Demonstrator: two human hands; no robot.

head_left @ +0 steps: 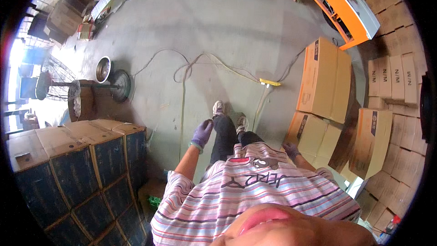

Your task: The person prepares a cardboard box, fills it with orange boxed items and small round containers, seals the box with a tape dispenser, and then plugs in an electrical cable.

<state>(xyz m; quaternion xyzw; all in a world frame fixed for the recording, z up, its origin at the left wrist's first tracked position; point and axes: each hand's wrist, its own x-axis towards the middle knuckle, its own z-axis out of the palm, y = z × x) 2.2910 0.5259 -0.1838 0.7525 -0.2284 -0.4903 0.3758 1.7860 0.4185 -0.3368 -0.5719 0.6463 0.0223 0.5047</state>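
Note:
My left hand (202, 134), in a purple glove, hangs beside my left leg above the floor. Its fingers are curled together, and no object shows in it. On the other side, my right hand (292, 150), in a darker-looking purple glove, is low by my hip. Its fingers are partly spread and nothing shows in them. Nearest to it is a brown carton (309, 136) with an orange edge; whether the hand touches it I cannot tell. A taller carton (322, 79) of the same kind stands just beyond.
Dark-sided cartons (75, 164) are stacked at left, near a standing fan (120, 85) and a metal bowl (104, 69). Cables (186, 66) and a yellow power strip (270, 82) lie on the floor ahead. An orange-framed machine (337, 7) and walls of cartons (393, 79) stand right.

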